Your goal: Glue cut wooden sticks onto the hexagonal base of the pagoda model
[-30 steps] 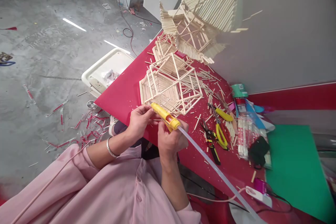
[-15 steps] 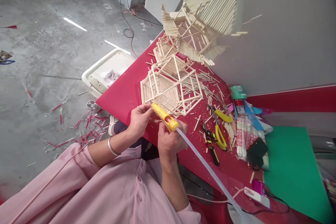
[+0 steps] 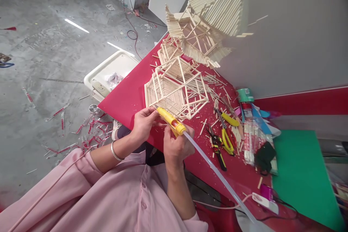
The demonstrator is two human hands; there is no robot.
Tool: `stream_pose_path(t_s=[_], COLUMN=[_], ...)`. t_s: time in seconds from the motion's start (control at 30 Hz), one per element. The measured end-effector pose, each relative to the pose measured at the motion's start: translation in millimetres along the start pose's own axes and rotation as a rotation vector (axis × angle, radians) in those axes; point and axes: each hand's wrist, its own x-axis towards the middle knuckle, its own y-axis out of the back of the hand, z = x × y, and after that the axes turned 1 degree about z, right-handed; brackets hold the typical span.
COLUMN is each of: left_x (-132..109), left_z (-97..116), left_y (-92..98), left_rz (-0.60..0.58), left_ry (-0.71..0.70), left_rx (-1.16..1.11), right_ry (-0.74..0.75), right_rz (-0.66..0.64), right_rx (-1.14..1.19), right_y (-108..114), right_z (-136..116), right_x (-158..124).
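My right hand [image 3: 178, 144] is wrapped round a yellow hot glue gun [image 3: 172, 121], and a long clear glue stick [image 3: 214, 169] trails from its back end. Beside the gun's tip, my left hand [image 3: 144, 124] is closed in a pinch. What its fingertips hold is too small to make out. Just beyond both hands stands an open frame of pale wooden sticks [image 3: 185, 84], with a stick-lined panel [image 3: 169, 94] at its left. The gun's nozzle is close to the near edge of this frame; whether it touches cannot be seen.
A taller stick-built roof model [image 3: 217, 3] rises at the back. Loose sticks, cutters [image 3: 217, 148] and yellow-handled pliers [image 3: 227, 140] lie on the red table [image 3: 127, 90]. Plastic packs [image 3: 252, 141], a green board [image 3: 299, 174] and a white power strip [image 3: 265, 203] are at right. A white tray [image 3: 108, 65] stands left.
The view has shifted very slightly. Both hands and the glue gun keep nearly the same position by the stick frame.
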Motion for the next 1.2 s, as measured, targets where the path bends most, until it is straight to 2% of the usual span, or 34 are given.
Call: stream_pose_path(t_s=[0.17,0.4,0.6,0.8,1.2], left_x=[0,1,3,3,1], left_z=[4,4,2,1,1], left_y=[-1.1,-0.6,-0.3,-0.4,-2.7], left_rz=[-0.008,-0.019,-0.019,-0.015,-0.013], left_ry=[0.003,0.001,-0.024,-0.026,-0.019], left_rx=[0.030,0.040,0.062,0.060,0.093], right_ry=[0.046,0.001,-0.068,-0.061,-0.059], right_rz=[0.110,0.159,0.108,0.099,0.135], right_rx=[-0.076,-0.234,-0.212,-0.193,-0.224], right_y=[16,36,36,37,36], right_z=[7,34,40,39,38], right_x=[-1,-20,-27,-25,-24])
